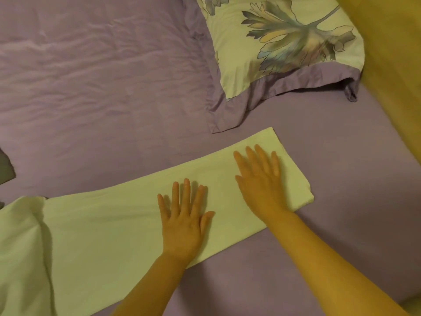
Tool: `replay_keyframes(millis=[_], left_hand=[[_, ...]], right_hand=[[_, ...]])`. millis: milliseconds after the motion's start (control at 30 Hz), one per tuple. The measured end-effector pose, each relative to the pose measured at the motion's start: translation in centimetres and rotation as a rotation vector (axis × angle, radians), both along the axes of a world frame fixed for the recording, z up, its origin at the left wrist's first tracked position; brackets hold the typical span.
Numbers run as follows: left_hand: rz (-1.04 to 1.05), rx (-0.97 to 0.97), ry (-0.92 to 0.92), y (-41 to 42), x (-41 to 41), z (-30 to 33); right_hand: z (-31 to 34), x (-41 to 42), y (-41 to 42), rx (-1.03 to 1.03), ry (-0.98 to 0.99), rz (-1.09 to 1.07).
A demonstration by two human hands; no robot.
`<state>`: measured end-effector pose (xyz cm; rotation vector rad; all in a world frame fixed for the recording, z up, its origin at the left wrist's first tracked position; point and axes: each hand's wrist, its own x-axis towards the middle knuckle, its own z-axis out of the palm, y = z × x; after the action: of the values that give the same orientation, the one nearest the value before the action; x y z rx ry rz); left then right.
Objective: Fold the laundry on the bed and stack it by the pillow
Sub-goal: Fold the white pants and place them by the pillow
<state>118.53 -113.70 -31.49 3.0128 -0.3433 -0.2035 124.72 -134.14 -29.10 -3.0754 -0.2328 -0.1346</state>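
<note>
Midway — smoothing a half-folded white towel
Left hand and right hand press flat, grasping nothing; pillow stack unstarted.

We see two bare forearms reaching in from the bottom edge, no sleeves down to the wrists. Our left hand and right hand wear no rings, watch, bracelets or gloves. The nails look short and unpainted, as far as we can tell.

Pale towel folded into long strip, flat on bed, near floral pillow.
</note>
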Motion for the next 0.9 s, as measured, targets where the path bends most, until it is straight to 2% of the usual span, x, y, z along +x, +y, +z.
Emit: replay_keyframes(millis=[100, 167, 233, 333, 400, 500, 567, 600, 700, 800, 900], left_hand=[[0.153, 0.015, 0.051, 1.0, -1.3, -0.4], [0.213, 0.044, 0.072, 2.3, -1.3, -0.7], [0.181, 0.066, 0.055, 4.0, -0.9, -0.6], [0.177, 0.077, 0.032, 6.8, -1.2, 0.0], [0.194, 0.077, 0.024, 8.4, -2.3, 0.4], [0.197, 0.057, 0.063, 10.3, -4.8, 0.3], [0.217, 0.045, 0.119, 11.3, -6.3, 0.0], [0.228, 0.039, 0.152, 11.6, -6.8, -0.1], [0.213, 0.014, 0.191, 12.7, -7.2, -0.5], [0.171, 0.001, 0.194, 13.7, -6.7, 0.0], [0.126, -0.007, 0.260, 15.0, -6.7, 1.1]], right_hand=[[-1.6, -1.6, 4.6, 0.010, 0.321, 0.117], [-2.8, -1.3, 4.6, -0.045, 0.409, 0.114], [-3.1, 0.5, 4.1, -0.067, 0.433, 0.060], [-1.7, 3.9, 4.4, -0.069, 0.575, -0.133], [-0.6, 4.6, 6.2, -0.134, 0.566, -0.163], [-0.3, 1.4, 11.9, -0.136, 0.432, 0.187], [-1.2, -2.3, 15.6, -0.109, 0.456, 0.393], [-1.8, -3.3, 16.6, -0.132, 0.472, 0.413], [-3.4, -1.7, 17.5, -0.146, 0.444, 0.304], [-2.9, 0.2, 17.9, -0.178, 0.499, 0.215], [-1.5, -2.8, 19.8, -0.150, 0.477, 0.163]])
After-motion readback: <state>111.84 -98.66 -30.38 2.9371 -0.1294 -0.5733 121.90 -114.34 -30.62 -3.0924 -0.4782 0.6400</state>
